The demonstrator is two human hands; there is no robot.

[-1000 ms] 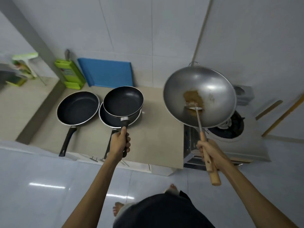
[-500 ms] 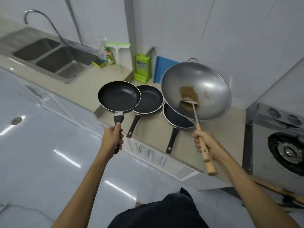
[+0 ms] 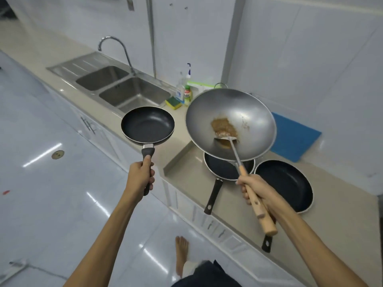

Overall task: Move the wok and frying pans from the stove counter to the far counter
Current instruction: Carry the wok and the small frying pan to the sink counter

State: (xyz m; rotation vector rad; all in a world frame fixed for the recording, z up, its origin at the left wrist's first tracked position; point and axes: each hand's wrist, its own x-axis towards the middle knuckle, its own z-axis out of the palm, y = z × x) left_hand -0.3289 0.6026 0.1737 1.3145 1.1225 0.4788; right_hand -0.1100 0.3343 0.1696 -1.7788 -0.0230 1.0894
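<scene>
My left hand [image 3: 141, 177] grips the black handle of a small black frying pan [image 3: 147, 125], held level in the air over the counter edge near the sink. My right hand [image 3: 256, 190] holds the wooden handle of a large steel wok [image 3: 248, 114], raised above the counter; a brown residue patch and a metal spatula [image 3: 227, 139] lie inside it. Two more black frying pans rest on the beige counter: one [image 3: 222, 168] partly hidden under the wok, the other [image 3: 285, 184] to its right.
A double steel sink [image 3: 132, 94] with a curved tap [image 3: 113, 45] lies to the left. Bottles and a green-yellow sponge [image 3: 173, 102] stand beside it. A blue cutting board [image 3: 292, 137] leans on the tiled wall. The counter steps down at a ledge [image 3: 178, 156]. My bare foot [image 3: 182, 253] is on glossy floor.
The view has swung left along the counter; the stove is out of sight and the sink is nearer. Both hands carry the small pan and the wok leftward, still held.
</scene>
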